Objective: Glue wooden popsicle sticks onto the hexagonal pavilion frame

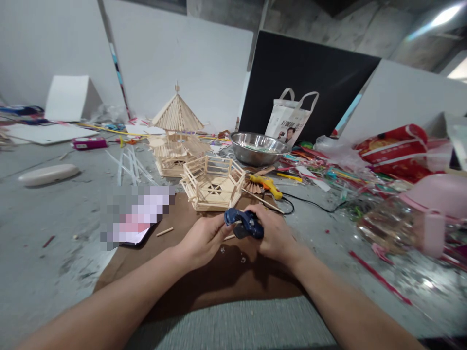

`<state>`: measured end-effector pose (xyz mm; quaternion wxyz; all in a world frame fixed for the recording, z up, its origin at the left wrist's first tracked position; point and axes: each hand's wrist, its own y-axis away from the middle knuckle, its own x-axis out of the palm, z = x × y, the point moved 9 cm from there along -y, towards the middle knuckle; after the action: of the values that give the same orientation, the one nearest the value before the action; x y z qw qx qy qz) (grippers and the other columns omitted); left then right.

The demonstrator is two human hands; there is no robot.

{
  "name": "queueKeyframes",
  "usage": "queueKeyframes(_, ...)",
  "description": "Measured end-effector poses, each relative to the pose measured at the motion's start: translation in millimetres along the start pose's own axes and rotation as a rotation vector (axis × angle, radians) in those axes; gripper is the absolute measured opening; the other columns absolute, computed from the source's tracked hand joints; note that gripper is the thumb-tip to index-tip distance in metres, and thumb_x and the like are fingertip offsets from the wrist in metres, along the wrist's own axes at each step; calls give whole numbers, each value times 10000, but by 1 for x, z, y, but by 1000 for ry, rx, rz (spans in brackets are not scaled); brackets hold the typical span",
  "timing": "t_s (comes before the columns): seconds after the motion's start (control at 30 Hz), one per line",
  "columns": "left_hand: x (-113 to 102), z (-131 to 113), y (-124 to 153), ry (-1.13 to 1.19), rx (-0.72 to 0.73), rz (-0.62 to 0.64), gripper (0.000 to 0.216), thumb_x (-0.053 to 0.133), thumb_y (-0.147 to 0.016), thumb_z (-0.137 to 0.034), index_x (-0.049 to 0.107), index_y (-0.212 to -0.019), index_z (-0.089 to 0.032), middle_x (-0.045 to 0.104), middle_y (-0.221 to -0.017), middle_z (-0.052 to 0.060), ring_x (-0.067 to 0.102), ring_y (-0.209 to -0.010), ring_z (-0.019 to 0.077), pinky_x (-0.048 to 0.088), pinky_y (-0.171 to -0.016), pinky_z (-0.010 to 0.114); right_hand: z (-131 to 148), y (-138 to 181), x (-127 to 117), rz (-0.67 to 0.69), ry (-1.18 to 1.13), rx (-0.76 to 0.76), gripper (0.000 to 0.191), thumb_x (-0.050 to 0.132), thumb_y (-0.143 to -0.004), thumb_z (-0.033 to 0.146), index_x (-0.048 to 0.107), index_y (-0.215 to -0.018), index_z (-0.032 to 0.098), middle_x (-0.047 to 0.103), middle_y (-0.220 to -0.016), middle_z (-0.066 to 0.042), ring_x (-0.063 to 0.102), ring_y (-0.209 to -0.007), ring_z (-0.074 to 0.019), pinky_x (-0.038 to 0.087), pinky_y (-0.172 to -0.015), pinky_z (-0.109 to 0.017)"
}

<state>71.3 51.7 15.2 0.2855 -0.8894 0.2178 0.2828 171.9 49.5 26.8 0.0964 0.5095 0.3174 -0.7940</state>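
Note:
My right hand [275, 234] grips a dark blue glue gun [245, 223], nozzle pointing left. My left hand [203, 239] is closed in a pinch at the nozzle, holding a thin wooden stick [230, 236]. Both hands rest over a brown cardboard sheet [219, 279]. Just beyond them stands a hexagonal fence frame of craft sticks [213, 182]. Farther back is a small stick pavilion with a pointed roof [175, 133].
A yellow glue gun [265, 184] with a black cord lies right of the frame. A steel bowl [258, 147], a printed bag [290, 119] and red packets [396, 148] crowd the back right. A pink-lidded clear jar [408, 221] stands right. A blurred-out patch [134, 214] lies left.

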Motion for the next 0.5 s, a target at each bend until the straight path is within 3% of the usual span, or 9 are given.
queueKeyframes(0.5,-1,-3,0,25,14,-7,309,271,-869,-317,493,-744,-143,513,-639,-13,479,-585,93,350,-555,173,0,1,0,-1,48,6,398,527,-610,175,443,-999,164,578,-918,-81,550,-805,-197,416,-708,-307)
